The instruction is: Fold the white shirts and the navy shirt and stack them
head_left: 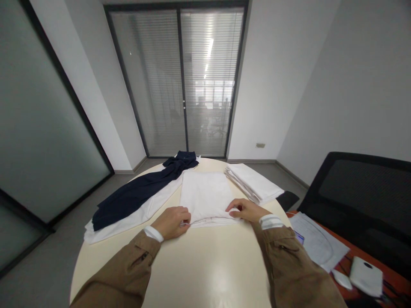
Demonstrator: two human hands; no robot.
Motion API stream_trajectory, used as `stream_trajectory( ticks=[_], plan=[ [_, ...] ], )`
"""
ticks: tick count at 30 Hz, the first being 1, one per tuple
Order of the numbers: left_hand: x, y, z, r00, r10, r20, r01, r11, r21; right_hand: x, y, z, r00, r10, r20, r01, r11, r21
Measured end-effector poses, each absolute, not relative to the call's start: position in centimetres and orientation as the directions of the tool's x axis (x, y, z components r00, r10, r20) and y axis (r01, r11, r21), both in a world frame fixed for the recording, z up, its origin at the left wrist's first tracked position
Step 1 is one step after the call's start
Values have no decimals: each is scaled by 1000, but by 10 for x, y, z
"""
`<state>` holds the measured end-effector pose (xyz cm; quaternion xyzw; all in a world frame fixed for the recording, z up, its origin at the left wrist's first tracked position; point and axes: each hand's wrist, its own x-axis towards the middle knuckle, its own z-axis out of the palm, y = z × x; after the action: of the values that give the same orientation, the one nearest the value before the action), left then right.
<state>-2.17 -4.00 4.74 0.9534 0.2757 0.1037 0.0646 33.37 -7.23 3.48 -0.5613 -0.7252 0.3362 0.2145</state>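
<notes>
A folded white cloth (205, 194) lies flat in the middle of the round cream table (205, 265). My left hand (173, 221) is closed at its near left corner, fingertips pinching the edge. At the near right corner, my right hand (245, 210) holds the cloth's edge between thumb and fingers. Several layers show along the near edge between both hands. To the right lies a stack of folded white cloth (255, 182). Dark navy garments (138, 194) lie on another white cloth (157, 201) to the left.
At the right, an orange-red surface (345, 265) bears papers (316, 239), a white mouse (342, 279), a white device (366, 276) and cables. A black mesh chair (362, 201) stands beside it. Glass doors (183, 85) are beyond the table.
</notes>
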Motion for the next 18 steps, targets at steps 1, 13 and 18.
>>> stream_trajectory(
  ticks=[1, 13, 18],
  plan=[
    [-22, -40, 48, 829, 538, 154, 510, -840, 185, 335, -71, 34, -272, 961, -49, 681, 156, -716],
    [-16, -46, 50, 788, 574, 224, 543, -818, 190, 336, -70, 33, -241, 966, 89, 742, 243, -625],
    [-3, -48, 38, 755, 532, 383, 494, -846, 201, 329, -72, 43, -280, 945, 168, 755, 325, -569]
  ],
)
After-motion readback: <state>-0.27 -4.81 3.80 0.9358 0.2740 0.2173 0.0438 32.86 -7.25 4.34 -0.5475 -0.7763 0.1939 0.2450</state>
